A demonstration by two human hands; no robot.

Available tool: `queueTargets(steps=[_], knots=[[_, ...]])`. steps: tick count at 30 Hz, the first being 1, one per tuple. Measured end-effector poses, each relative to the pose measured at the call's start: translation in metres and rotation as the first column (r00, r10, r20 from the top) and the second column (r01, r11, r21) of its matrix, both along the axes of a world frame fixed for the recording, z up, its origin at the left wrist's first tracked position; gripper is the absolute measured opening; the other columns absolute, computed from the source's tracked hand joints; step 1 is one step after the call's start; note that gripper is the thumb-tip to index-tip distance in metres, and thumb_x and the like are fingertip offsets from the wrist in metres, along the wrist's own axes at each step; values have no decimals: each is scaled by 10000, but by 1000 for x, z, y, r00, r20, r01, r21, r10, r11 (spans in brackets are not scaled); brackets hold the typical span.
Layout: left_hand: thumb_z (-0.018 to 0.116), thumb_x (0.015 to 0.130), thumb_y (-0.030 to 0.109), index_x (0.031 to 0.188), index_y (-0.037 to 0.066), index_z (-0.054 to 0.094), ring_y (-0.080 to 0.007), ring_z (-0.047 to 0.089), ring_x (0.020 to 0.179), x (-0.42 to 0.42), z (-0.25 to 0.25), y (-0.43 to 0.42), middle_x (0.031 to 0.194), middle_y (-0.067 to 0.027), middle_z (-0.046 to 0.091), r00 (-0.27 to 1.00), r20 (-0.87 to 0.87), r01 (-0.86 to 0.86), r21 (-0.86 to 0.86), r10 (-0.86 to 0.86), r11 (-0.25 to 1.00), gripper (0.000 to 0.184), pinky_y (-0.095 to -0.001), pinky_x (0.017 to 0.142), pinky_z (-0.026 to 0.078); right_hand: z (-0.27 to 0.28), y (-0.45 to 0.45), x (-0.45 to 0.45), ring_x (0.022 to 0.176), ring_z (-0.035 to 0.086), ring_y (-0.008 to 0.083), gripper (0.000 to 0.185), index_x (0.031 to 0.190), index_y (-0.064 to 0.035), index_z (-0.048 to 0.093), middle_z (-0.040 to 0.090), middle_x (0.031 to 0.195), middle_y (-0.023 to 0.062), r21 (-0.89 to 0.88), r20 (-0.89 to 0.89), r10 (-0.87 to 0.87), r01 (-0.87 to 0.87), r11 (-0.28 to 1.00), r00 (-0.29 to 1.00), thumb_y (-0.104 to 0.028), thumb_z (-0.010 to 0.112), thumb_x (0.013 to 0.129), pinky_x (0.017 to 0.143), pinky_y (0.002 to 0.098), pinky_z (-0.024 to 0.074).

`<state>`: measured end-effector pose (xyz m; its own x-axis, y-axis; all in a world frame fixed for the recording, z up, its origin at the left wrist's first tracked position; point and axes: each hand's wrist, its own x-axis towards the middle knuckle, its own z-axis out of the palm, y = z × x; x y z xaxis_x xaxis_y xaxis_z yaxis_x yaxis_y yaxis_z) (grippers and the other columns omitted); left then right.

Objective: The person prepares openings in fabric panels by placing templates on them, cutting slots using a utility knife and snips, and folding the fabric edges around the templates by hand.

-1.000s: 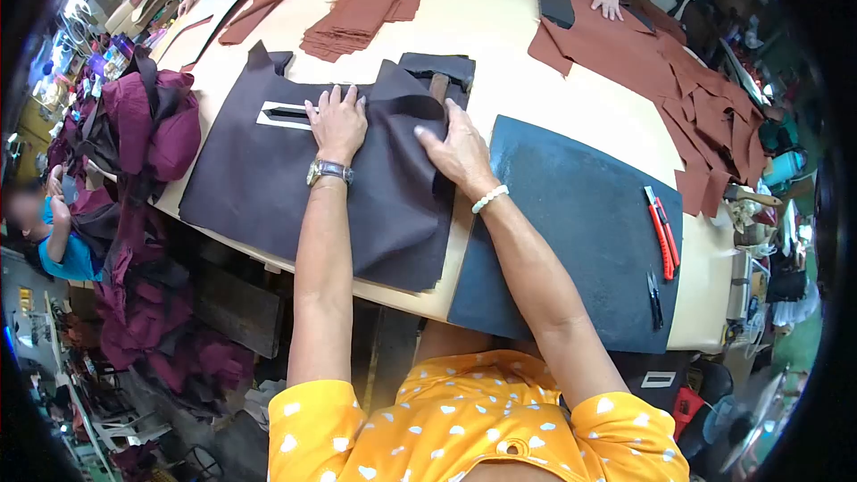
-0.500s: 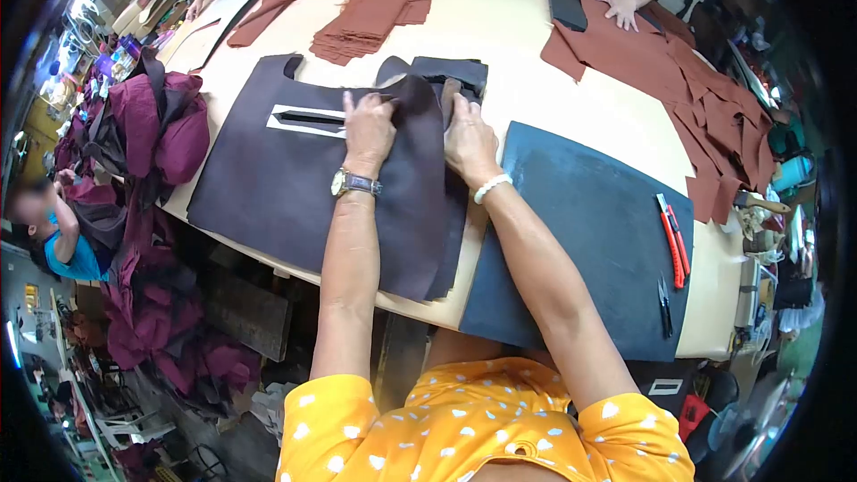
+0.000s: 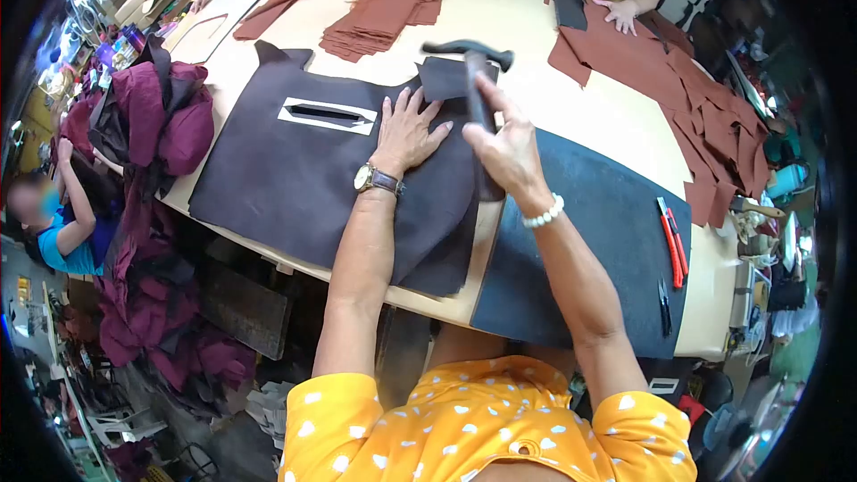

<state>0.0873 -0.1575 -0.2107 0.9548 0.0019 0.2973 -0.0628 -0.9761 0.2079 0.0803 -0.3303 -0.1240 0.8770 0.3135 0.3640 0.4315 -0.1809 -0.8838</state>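
My left hand [image 3: 411,132] lies flat with spread fingers on the dark brown leather sheets [image 3: 295,178]. To its left, a white-bordered template with a dark slot [image 3: 328,115] rests on the leather. My right hand [image 3: 509,147] grips the handle of a hammer [image 3: 476,58], whose dark head is above the sheets' upper right corner, slightly blurred. Under the hammer, a small dark folded piece [image 3: 443,78] lies on that corner. A dark cutting mat [image 3: 580,241] is beside the leather, below my right forearm.
Red cutters [image 3: 672,243] and small snips [image 3: 664,308] lie on the mat. Reddish-brown leather [image 3: 384,4] is stacked at the back, with more [image 3: 661,98] at right. Two co-workers' hands show across the table [image 3: 527,36]; another person is at left by maroon cloth [image 3: 161,116].
My right hand has lifted the hammer from beside the sheets. My left hand has let the raised leather fold down and now lies spread on it, farther right.
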Motion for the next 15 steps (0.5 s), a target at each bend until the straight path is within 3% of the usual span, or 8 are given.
queueTargets(steps=[3,4,6,8,9,10,12,15], knots=[[494,827,502,1306,152,467,-368,311,1289,6,-2,6,1341,-176,413,989,-145,12,7,-10,1000,594,-561,1057,186,6,-13,-34,1022,547,203,596,1257,22,495,589,1114,180,3,-228,281,-288,958,932,-125,576,684,899,271,408],[504,812,516,1316,156,456,-366,328,1279,7,-18,7,1329,-183,431,995,95,38,34,-41,999,621,-559,1057,189,11,-16,-42,941,546,147,594,1271,-5,493,588,1113,129,-34,-326,324,-353,935,888,-100,565,689,835,244,425],[480,827,534,1336,137,429,-350,305,1297,4,-11,6,1357,-171,408,999,46,15,51,-17,999,648,-549,1064,181,12,-19,-50,819,543,98,599,1288,-22,485,593,1085,67,-63,-481,377,-460,886,792,-86,551,696,747,221,447],[456,843,538,1329,113,434,-336,276,1315,7,-12,5,1364,-149,407,999,41,-5,-39,6,999,646,-538,1073,171,-6,-16,-48,822,544,103,597,1285,-5,481,591,1094,76,-76,-469,307,-384,920,828,-84,550,697,750,222,446],[451,848,534,1330,108,430,-329,279,1315,9,-12,5,1357,-146,416,999,-7,-39,42,40,998,644,-533,1075,170,-15,-14,-46,824,545,105,597,1284,4,479,590,1098,80,-84,-461,269,-343,935,846,-83,550,698,752,222,446],[451,849,532,1318,93,440,-328,283,1314,8,-12,6,1361,-144,414,999,-41,-24,25,25,999,642,-532,1074,174,-20,-11,-42,817,595,164,607,1260,21,490,620,1083,185,-113,-386,197,-258,959,901,-143,555,680,758,290,465],[451,859,507,1257,48,491,-330,296,1308,-1,7,1,1380,-133,392,993,-115,-10,4,11,1000,609,-529,1070,190,-39,-1,-22,758,596,191,597,1251,20,497,623,1060,196,-95,-275,101,-131,987,956,-162,555,685,736,300,470],[469,878,431,1240,32,490,-322,313,1293,3,-6,1,1359,-137,411,995,94,-11,-35,15,999,539,-552,1034,243,-36,10,1,938,597,284,578,1249,16,496,600,1068,245,-219,-276,-41,-21,976,960,-165,558,704,868,333,444]])
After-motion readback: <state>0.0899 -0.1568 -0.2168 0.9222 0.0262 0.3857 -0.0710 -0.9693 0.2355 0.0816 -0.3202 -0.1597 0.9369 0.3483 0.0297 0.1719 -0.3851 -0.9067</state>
